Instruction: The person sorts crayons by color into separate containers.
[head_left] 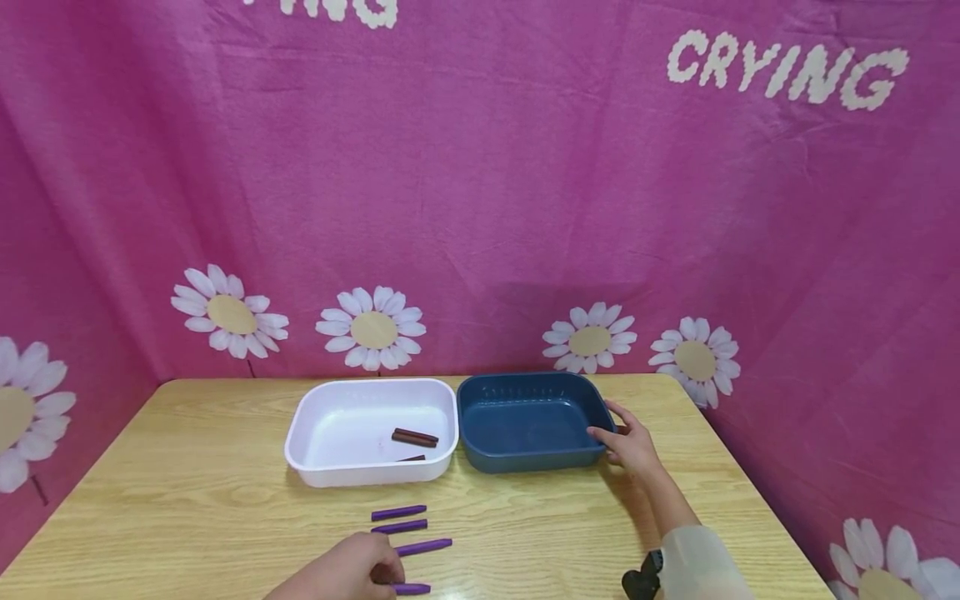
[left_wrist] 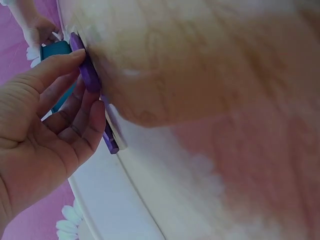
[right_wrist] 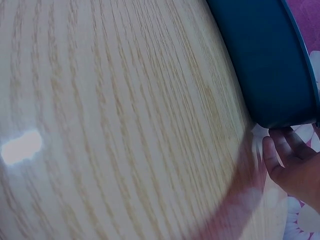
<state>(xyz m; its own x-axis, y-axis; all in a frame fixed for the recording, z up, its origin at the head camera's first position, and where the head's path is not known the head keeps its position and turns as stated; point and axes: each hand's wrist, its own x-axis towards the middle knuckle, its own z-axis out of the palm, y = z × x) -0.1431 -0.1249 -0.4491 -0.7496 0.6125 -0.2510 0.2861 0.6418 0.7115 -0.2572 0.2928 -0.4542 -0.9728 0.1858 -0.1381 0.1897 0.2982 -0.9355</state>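
Low in the head view, my left hand point(head_left: 351, 570) pinches a purple crayon point(left_wrist: 89, 72) between thumb and fingertips, close over the table. Above that hand, several more purple crayons point(head_left: 425, 547) lie roughly parallel on the wood, one of them partly behind my knuckles. My right hand point(head_left: 637, 452) grips the right end of a dark blue tray point(head_left: 525, 462), thumb over the rim and the other fingers against the outer wall. Those fingers show below the tray's end wall in the right wrist view. Inside the blue tray no crayons show.
Left of the blue tray, right up against it, stands a white tray point(head_left: 360, 477) with several brown crayons point(head_left: 414, 438) on its floor. Both sit near the back edge of the wooden table point(head_left: 187, 500). Behind hangs a pink cloth point(head_left: 480, 208) with daisies.
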